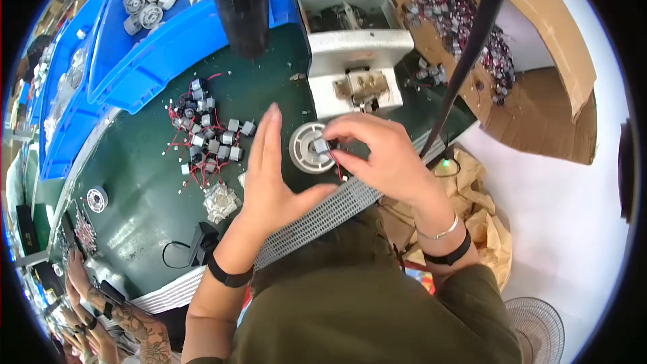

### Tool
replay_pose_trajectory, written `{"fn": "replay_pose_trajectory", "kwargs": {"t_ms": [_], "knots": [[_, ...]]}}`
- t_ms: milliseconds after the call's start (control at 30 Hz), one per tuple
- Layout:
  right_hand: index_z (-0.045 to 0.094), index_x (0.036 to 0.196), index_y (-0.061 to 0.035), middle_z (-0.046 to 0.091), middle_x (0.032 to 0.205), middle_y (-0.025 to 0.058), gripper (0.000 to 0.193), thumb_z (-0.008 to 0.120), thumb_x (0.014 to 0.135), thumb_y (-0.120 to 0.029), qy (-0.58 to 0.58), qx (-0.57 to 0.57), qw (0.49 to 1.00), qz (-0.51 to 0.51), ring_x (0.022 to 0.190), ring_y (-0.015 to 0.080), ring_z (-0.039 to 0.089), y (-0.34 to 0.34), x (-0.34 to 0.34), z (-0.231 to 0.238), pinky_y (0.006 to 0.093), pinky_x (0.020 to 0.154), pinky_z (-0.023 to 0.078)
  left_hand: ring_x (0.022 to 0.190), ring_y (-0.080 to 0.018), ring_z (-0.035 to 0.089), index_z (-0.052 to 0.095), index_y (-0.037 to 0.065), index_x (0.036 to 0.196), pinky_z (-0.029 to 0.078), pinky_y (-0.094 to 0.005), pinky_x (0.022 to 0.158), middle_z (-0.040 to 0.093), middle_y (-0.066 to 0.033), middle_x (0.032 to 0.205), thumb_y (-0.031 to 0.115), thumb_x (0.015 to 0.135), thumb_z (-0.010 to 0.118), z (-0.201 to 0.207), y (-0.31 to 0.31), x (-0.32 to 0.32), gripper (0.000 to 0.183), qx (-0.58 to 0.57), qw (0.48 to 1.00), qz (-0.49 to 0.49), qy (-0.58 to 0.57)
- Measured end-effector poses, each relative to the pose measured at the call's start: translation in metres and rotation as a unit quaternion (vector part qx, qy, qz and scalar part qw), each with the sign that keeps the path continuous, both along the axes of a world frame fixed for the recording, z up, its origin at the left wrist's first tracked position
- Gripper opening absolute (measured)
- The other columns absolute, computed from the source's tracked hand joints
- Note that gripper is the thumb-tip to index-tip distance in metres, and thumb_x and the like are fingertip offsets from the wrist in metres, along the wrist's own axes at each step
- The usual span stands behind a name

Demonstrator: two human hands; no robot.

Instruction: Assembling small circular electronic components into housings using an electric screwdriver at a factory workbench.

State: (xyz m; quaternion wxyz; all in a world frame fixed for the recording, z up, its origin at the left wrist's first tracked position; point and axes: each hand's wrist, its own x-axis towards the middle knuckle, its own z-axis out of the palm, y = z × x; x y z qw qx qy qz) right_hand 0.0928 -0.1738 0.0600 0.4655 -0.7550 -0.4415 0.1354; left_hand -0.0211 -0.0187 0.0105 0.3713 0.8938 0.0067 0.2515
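Note:
My right hand [381, 155] pinches a small grey motor [321, 146] with red wires between thumb and fingertips. The motor is held over the middle of a round grey plastic housing [301, 159], which lies on the green table [141, 229]; whether the two touch, I cannot tell. To the left of the housing, my left hand [273, 178] is held upright, its fingers stretched and thumb apart, holding nothing. A heap of similar grey motors [214, 148] with red wires lies left of that hand. Small pale pieces [221, 202] are piled near my left wrist.
A white bench machine [357, 47] stands behind the housing. Blue bins [168, 47] at the far left hold grey housings. A cardboard box [566, 87] of wired motors is at right. Dark posts [239, 7] cross the view. Another person's tattooed arm [138, 320] reaches in lower left.

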Motion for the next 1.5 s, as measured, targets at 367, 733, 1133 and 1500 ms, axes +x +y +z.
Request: {"fn": "replay_pose_trajectory", "kwargs": {"t_ms": [367,733,1133,1500], "knots": [[0.063,0.089,-0.0071,0.059,0.101,0.0065,0.02,0.062,0.069,-0.004,-0.322,-0.076,0.929,0.166,0.09,0.0253,0.054,0.006,0.015,0.014,0.0357,0.075,0.047,0.112,-0.036,0.05,0.042,0.005,0.131,0.037,-0.0467,0.097,0.056,-0.0196,0.115,0.028,0.061,0.081,0.013,0.012,0.015,0.083,0.014,0.994,-0.08,0.07],[0.035,0.129,0.0033,0.055,0.107,0.0099,0.061,0.069,0.083,-0.018,-0.159,0.346,0.916,-0.124,0.098,0.0138,0.052,0.113,0.071,0.09,0.0265,0.086,0.044,0.101,-0.0226,0.055,0.065,0.011,0.094,0.042,-0.0419,0.09,0.059,-0.0013,0.102,0.02,0.067,0.075,0.004,0.0,0.009,0.03,0.195,0.973,-0.033,-0.123],[0.047,0.106,-0.0027,0.058,0.092,0.0088,0.038,0.067,0.077,-0.014,0.261,0.295,0.87,0.296,0.081,0.0172,0.057,0.163,0.073,0.135,0.0323,0.073,0.048,0.088,-0.0264,0.057,0.066,0.007,0.094,0.049,-0.036,0.07,0.056,-0.0072,0.103,0.017,0.063,0.078,-0.009,-0.004,0.012,0.035,0.146,0.979,-0.023,-0.137],[0.048,0.109,0.0041,0.058,0.073,0.0093,0.041,0.068,0.075,-0.006,0.221,0.295,0.928,-0.051,0.058,0.0168,0.058,0.026,0.04,0.11,0.0277,0.056,0.049,0.085,-0.0275,0.061,0.067,0.006,0.09,0.052,-0.0356,0.069,0.06,-0.0082,0.096,0.017,0.057,0.081,-0.008,-0.001,0.013,0.037,0.144,0.979,-0.012,-0.144]]}}
